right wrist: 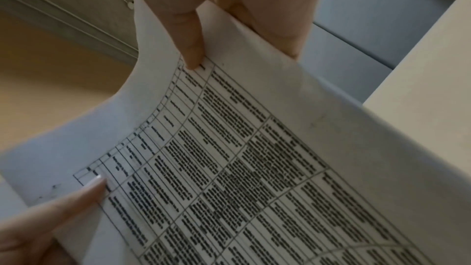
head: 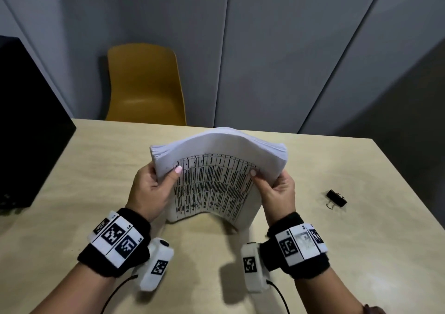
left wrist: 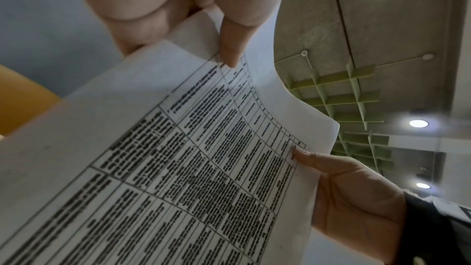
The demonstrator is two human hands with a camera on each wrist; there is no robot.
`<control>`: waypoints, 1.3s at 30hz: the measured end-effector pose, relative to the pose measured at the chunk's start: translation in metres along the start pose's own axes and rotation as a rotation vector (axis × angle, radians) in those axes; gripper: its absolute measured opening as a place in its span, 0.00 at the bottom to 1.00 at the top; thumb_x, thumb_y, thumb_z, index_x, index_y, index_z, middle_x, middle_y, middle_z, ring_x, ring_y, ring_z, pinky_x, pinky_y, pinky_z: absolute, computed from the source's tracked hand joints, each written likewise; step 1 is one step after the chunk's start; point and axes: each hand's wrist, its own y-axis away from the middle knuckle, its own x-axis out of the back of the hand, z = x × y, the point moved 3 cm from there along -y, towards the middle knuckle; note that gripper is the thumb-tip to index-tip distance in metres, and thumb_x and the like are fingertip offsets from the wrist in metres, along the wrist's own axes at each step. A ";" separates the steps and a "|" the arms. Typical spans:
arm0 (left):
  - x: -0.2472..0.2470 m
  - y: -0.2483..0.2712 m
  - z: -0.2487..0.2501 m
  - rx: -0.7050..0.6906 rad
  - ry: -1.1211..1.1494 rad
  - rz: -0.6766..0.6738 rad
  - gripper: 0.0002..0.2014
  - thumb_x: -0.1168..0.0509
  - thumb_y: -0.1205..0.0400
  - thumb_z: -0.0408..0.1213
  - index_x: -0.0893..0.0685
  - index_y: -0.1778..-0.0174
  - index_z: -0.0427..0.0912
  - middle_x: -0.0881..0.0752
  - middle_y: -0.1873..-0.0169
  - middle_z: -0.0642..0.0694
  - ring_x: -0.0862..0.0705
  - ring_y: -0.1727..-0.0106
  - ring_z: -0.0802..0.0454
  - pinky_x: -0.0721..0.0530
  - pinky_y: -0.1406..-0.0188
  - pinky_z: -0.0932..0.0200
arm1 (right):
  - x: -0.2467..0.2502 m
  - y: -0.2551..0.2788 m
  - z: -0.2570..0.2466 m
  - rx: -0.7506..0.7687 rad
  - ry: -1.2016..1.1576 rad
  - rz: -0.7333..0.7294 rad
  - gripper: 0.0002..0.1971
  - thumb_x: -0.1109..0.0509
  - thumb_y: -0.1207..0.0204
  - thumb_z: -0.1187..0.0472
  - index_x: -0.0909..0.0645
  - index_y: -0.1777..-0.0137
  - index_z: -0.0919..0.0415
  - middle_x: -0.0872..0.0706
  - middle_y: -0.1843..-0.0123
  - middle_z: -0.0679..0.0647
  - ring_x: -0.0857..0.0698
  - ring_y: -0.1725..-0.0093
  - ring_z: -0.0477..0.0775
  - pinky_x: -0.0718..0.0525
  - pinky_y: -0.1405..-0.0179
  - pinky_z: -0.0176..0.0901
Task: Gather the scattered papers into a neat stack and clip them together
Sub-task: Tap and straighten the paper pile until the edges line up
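A thick stack of white papers [head: 214, 181] with a printed table on the near sheet stands on its lower edge on the beige table [head: 96, 169], bowed toward me. My left hand [head: 151, 188] grips its left side, thumb on the printed face. My right hand [head: 277, 188] grips its right side the same way. In the left wrist view the papers [left wrist: 178, 168] fill the frame, with my left hand [left wrist: 178, 17] at the top and my right hand [left wrist: 351, 188] lower right. In the right wrist view the papers [right wrist: 254, 168] are pinched by my right hand [right wrist: 229, 17]. A black binder clip [head: 336, 198] lies on the table to the right.
A yellow chair [head: 144, 85] stands behind the table's far edge. A black box [head: 26, 126] sits at the table's left side. Grey wall panels [head: 289, 48] rise behind.
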 end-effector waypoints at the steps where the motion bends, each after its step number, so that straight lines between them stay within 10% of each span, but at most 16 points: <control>1: 0.000 0.001 0.001 -0.003 0.014 -0.001 0.07 0.32 0.28 0.40 0.18 0.54 0.49 0.10 0.64 0.66 0.14 0.60 0.72 0.20 0.61 0.77 | 0.001 0.001 0.000 0.001 0.010 -0.004 0.11 0.25 0.36 0.71 0.19 0.59 0.55 0.10 0.68 0.42 0.14 0.65 0.38 0.14 0.59 0.35; 7: 0.008 0.007 0.025 -0.256 -0.146 0.133 0.28 0.35 0.25 0.43 0.34 0.30 0.61 0.18 0.43 0.51 0.18 0.43 0.59 0.21 0.41 0.66 | 0.002 0.005 -0.032 0.219 0.073 -0.016 0.26 0.30 0.32 0.67 0.30 0.33 0.53 0.16 0.50 0.52 0.16 0.53 0.41 0.19 0.50 0.33; 11: 0.008 0.002 0.046 -0.452 -0.502 0.173 0.19 0.39 0.20 0.29 0.22 0.32 0.39 0.18 0.47 0.46 0.19 0.46 0.58 0.26 0.43 0.76 | 0.004 -0.008 -0.054 0.338 0.196 -0.075 0.17 0.33 0.27 0.68 0.20 0.41 0.50 0.12 0.50 0.44 0.15 0.50 0.43 0.19 0.50 0.30; 16: 0.011 0.001 0.055 -0.489 -0.587 0.212 0.17 0.39 0.21 0.23 0.18 0.37 0.35 0.17 0.54 0.48 0.23 0.57 0.59 0.30 0.47 0.82 | 0.014 -0.009 -0.056 0.391 0.291 -0.031 0.15 0.33 0.29 0.72 0.15 0.49 0.52 0.11 0.56 0.32 0.14 0.55 0.35 0.20 0.53 0.25; 21: 0.011 0.001 0.052 -0.509 -0.698 0.178 0.24 0.42 0.23 0.21 0.23 0.30 0.39 0.25 0.64 0.45 0.32 0.64 0.59 0.30 0.60 0.72 | 0.007 -0.003 -0.057 0.549 0.529 0.039 0.19 0.36 0.28 0.74 0.16 0.42 0.54 0.15 0.58 0.52 0.18 0.58 0.37 0.20 0.56 0.27; 28: -0.003 0.011 0.050 -0.427 -0.687 0.066 0.24 0.44 0.20 0.37 0.33 0.26 0.53 0.31 0.31 0.32 0.29 0.41 0.61 0.26 0.39 0.63 | -0.007 0.010 -0.052 0.582 0.726 -0.028 0.31 0.35 0.30 0.75 0.29 0.28 0.53 0.26 0.36 0.62 0.30 0.39 0.28 0.30 0.37 0.23; 39: -0.005 0.011 0.053 -0.417 -0.663 0.031 0.21 0.48 0.18 0.39 0.31 0.28 0.55 0.29 0.31 0.37 0.33 0.47 0.71 0.26 0.44 0.65 | -0.009 0.012 -0.055 0.583 0.769 -0.027 0.23 0.37 0.26 0.59 0.25 0.30 0.52 0.30 0.29 0.62 0.33 0.32 0.32 0.39 0.34 0.16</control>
